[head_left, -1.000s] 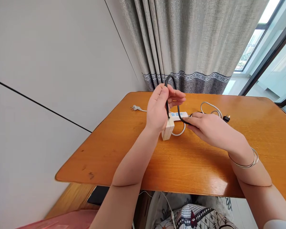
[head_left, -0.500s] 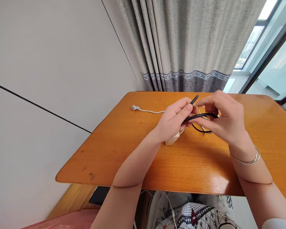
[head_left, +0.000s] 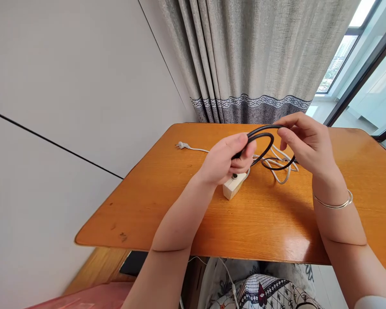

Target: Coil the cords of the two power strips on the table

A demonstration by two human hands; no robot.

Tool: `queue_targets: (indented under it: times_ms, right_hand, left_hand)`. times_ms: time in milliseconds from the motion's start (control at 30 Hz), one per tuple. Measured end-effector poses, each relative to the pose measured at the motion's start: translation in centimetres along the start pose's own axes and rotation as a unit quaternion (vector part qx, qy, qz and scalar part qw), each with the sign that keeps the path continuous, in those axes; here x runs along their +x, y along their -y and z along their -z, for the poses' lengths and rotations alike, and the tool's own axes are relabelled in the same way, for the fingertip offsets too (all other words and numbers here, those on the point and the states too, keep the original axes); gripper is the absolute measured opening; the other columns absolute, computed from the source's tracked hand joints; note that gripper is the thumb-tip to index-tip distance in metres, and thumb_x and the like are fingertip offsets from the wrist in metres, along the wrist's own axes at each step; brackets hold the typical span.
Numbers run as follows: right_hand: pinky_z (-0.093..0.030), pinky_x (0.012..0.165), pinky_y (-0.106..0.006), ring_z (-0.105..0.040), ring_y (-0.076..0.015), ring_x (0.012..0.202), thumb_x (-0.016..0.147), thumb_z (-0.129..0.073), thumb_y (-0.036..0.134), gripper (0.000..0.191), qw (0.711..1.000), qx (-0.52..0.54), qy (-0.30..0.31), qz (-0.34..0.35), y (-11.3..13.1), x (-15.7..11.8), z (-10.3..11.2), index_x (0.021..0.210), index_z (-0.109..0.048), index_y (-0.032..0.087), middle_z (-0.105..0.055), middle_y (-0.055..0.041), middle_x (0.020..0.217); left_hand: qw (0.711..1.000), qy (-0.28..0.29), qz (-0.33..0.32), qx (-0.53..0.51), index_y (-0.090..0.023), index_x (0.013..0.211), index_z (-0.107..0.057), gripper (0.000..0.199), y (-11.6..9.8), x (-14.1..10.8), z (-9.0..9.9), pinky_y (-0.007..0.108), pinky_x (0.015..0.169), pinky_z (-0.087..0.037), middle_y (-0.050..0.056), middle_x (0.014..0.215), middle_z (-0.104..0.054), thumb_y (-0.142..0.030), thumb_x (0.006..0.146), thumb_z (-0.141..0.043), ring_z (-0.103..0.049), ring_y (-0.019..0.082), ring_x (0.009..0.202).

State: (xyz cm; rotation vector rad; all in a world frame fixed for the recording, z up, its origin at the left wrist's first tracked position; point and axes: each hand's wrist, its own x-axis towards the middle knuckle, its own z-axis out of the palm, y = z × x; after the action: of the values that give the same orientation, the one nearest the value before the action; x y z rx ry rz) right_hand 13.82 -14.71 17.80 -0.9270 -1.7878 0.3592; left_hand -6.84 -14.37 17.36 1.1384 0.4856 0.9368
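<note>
Looped black cable (head_left: 269,139) hangs above the middle of the wooden table, gathered in my left hand (head_left: 227,159), whose fingers are closed round it. To its right, my right hand (head_left: 309,139) pinches the same cable between thumb and fingertips at the top of a loop. Below my left hand stands a cream-coloured box (head_left: 233,187) with a dark round knob or hole on top, partly covered by the hand. A white cable (head_left: 287,174) lies in loose loops on the table between my hands. Its white plug (head_left: 182,145) rests at the far left.
The wooden table (head_left: 167,206) spreads under both forearms. A grey curtain (head_left: 260,56) hangs behind its far edge, a pale wall (head_left: 67,86) stands at the left, and glass panels are at the right. Patterned fabric shows below the near edge.
The black cable now forms a wider loop between my hands. My right hand has risen slightly, and my left has shifted a little left, uncovering more of the box and the white cable.
</note>
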Motion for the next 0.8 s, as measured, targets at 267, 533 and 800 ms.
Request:
queue_targets:
  times_ms: [267, 533, 800]
  right_hand:
    - [-0.053, 0.064, -0.031, -0.064, -0.0161, 0.064, 0.104, -0.041, 0.049, 0.043, 0.996, -0.072, 0.044, -0.021, -0.9, -0.1, -1.2, 0.133, -0.063, 0.027, -0.065, -0.0021, 0.081]
    - [-0.053, 0.072, -0.034, -0.066, -0.0194, 0.069, 0.101, -0.041, 0.027, 0.047, 0.982, -0.075, 0.159, -0.063, -0.9, 0.1, -1.8, 0.148, -0.045, 0.022, -0.065, 0.0004, 0.071]
    - [-0.053, 0.078, -0.034, -0.068, -0.0189, 0.08, 0.098, -0.045, 0.026, 0.053, 0.967, -0.037, 0.24, -0.078, -1.5, 0.2, -1.5, 0.15, -0.04, 0.017, -0.071, -0.0026, 0.083]
  left_hand:
    - [0.988, -0.084, 0.016, -0.129, -0.02, 0.069, -0.04, 0.048, -1.3, 0.3, -0.2, 0.018, 0.033, -0.023, -0.009, 0.045, -0.022, -0.052, 0.106, -0.035, -0.02, 0.005, 0.03]
    - [0.977, -0.146, -0.069, -0.141, -0.021, 0.071, -0.038, 0.046, -1.6, 0.3, -0.4, 0.017, 0.033, -0.024, -0.008, 0.046, -0.027, -0.047, 0.108, -0.031, -0.021, 0.006, 0.031]
    - [0.972, -0.168, -0.107, -0.126, -0.022, 0.07, -0.04, 0.047, -1.5, 0.6, -0.2, 0.019, 0.033, -0.025, -0.008, 0.045, -0.022, -0.05, 0.106, -0.038, -0.02, 0.007, 0.033]
